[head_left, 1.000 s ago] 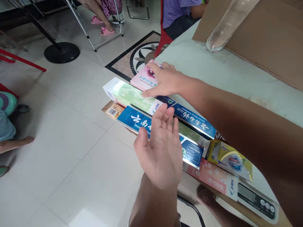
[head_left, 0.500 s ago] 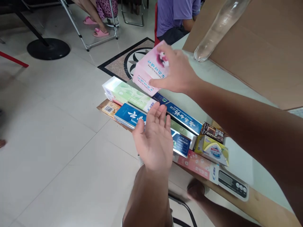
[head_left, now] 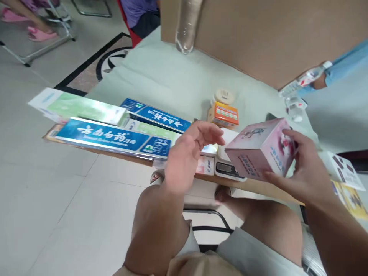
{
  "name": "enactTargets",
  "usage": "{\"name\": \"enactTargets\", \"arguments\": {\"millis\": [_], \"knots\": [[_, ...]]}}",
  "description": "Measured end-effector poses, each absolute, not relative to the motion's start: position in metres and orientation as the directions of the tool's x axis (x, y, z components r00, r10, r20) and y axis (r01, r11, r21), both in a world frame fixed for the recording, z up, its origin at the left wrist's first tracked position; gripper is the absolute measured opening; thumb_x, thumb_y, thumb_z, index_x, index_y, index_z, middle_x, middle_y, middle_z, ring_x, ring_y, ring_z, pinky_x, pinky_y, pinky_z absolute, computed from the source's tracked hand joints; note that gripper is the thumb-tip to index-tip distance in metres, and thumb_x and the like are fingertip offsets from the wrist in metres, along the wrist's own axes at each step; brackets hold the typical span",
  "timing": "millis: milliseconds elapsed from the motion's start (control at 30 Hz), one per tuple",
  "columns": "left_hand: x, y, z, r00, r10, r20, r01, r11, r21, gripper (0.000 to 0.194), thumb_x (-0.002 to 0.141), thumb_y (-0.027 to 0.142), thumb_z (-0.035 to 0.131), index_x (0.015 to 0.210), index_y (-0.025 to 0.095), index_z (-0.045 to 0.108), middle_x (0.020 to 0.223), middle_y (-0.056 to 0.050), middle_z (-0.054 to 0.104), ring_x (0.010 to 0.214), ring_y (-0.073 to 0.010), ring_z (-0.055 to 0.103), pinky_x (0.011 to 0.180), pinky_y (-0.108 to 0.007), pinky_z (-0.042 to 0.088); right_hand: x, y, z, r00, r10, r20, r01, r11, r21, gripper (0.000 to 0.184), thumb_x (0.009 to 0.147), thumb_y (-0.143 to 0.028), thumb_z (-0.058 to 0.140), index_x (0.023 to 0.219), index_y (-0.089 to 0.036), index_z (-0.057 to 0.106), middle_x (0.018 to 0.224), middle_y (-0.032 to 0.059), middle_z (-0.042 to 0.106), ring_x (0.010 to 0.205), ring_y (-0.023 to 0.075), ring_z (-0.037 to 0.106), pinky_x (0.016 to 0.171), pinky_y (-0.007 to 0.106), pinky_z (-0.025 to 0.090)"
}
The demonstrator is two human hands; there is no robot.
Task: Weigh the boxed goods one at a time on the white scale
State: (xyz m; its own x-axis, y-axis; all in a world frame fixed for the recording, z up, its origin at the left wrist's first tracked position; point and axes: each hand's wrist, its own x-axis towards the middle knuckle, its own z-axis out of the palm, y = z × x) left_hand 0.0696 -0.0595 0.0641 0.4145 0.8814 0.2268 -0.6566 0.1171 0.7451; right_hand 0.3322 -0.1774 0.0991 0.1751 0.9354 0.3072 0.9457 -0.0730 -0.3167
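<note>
My right hand [head_left: 301, 165] grips a pink cardboard box [head_left: 250, 161] by its right end, thumb below and fingers over the far side. The box is held in the air above the table's front edge, right of the kitchen scale [head_left: 225, 168]. My left hand [head_left: 189, 157] is empty, its fingers apart and a little curled, smeared by motion. It stands in front of the toothpaste boxes and hides part of them. A blue toothpaste box [head_left: 115, 136] lies nearest, with a second blue box [head_left: 161, 117] and a green-and-white box [head_left: 83, 107] behind it.
On the pale table [head_left: 161, 73] stand an orange box [head_left: 225, 115] and a round cream-lidded jar [head_left: 224, 96]. A large cardboard sheet [head_left: 258, 38] rises at the back, with a clear bottle [head_left: 186, 27] before it. Another person's sleeve [head_left: 345, 65] shows at the right, near a water bottle [head_left: 307, 78].
My right hand has carried the pink box from above the left boxes to the right and nearer me. My left hand has turned its palm toward the right. The view has swung right.
</note>
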Motion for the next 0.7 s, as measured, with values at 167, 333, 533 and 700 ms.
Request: {"name": "enactTargets", "arguments": {"millis": [167,333,533,700], "knots": [[0.140,-0.084,0.051,0.561,0.808,0.182,-0.356,0.037,0.934,0.029,0.095,0.049,0.058,0.105,0.024,0.069,0.110,-0.006,0.070,0.110,-0.0251,0.065,0.105,-0.040,0.050,0.359,-0.203,0.067,0.270,0.910,0.316,0.916,-0.142,-0.374,0.094,0.064,-0.078,0.079,0.142,-0.031,0.055,0.138,0.0178,0.056,0.133,0.0479,0.053,0.111,0.073,0.042],[0.191,-0.100,0.035,0.502,0.853,0.141,0.018,-0.173,0.985,0.042,0.089,0.043,0.070,0.126,0.024,0.059,0.135,-0.010,0.062,0.131,-0.0291,0.058,0.115,-0.046,0.045,0.363,-0.172,0.055,0.286,0.915,0.286,0.868,-0.122,-0.481,0.094,0.063,-0.073,0.083,0.142,-0.029,0.057,0.137,0.0173,0.054,0.131,0.0447,0.052,0.114,0.070,0.040],[0.214,-0.102,0.012,0.343,0.936,0.082,-0.012,-0.084,0.996,0.060,0.094,0.058,0.069,0.138,0.026,0.044,0.141,-0.014,0.057,0.126,-0.0284,0.061,0.104,-0.042,0.053,0.386,-0.179,0.016,0.384,0.862,0.330,0.600,0.038,-0.799,0.067,0.095,-0.068,0.055,0.150,-0.031,0.048,0.153,0.0142,0.055,0.140,0.0334,0.055,0.114,0.055,0.049],[0.222,-0.106,-0.004,0.285,0.954,0.089,-0.120,-0.057,0.991,0.060,0.095,0.056,0.067,0.143,0.031,0.039,0.152,-0.011,0.050,0.138,-0.0276,0.058,0.112,-0.039,0.052,0.396,-0.189,-0.022,0.517,0.841,0.158,0.292,0.000,-0.957,0.052,0.102,-0.061,0.047,0.143,-0.030,0.051,0.149,0.0114,0.063,0.136,0.0280,0.063,0.112,0.050,0.053]]}}
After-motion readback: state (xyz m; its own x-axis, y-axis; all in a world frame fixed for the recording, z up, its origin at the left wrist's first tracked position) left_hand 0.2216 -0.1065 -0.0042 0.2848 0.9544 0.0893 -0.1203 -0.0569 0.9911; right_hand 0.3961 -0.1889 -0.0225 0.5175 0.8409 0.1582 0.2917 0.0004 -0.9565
